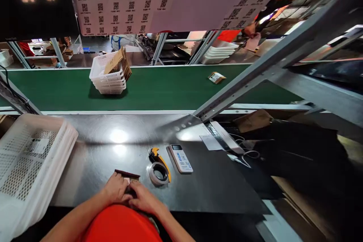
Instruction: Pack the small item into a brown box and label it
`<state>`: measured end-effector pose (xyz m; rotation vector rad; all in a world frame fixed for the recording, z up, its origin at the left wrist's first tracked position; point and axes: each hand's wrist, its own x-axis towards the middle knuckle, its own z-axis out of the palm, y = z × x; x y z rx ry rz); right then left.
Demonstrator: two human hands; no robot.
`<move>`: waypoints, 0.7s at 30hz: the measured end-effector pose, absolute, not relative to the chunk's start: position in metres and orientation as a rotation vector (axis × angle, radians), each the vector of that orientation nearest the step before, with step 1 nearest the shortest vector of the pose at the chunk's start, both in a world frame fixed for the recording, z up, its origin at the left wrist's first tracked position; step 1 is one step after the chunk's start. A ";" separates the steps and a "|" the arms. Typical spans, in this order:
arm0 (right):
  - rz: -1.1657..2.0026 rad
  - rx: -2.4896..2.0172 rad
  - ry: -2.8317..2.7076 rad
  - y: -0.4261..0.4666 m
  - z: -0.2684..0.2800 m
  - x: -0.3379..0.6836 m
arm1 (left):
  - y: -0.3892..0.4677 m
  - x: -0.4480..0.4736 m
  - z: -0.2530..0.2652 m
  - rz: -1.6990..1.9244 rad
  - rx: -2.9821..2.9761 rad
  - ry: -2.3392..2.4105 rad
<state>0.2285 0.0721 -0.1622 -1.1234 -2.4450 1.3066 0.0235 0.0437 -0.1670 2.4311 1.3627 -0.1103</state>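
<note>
I see my left hand [117,189] and right hand [144,196] pinched together on a small dark flat cardboard piece [126,174] at the near edge of the dark worktop [93,159], steadying it there; a clear tape roll with a yellow dispenser [159,170] lies just beside it.

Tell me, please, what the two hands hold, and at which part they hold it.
Both the left hand and the right hand hold a small dark flat piece at its near edge; its far edge stays free.
</note>
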 end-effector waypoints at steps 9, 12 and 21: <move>0.698 -1.471 -2.177 0.050 -0.199 0.225 | 0.054 0.012 -0.201 0.350 2.598 1.665; 0.480 -1.413 -2.329 0.046 -0.206 0.221 | 0.043 0.006 -0.202 0.262 2.459 1.490; 0.815 -1.129 -2.678 0.062 -0.198 0.224 | 0.012 -0.034 -0.225 0.386 2.342 1.568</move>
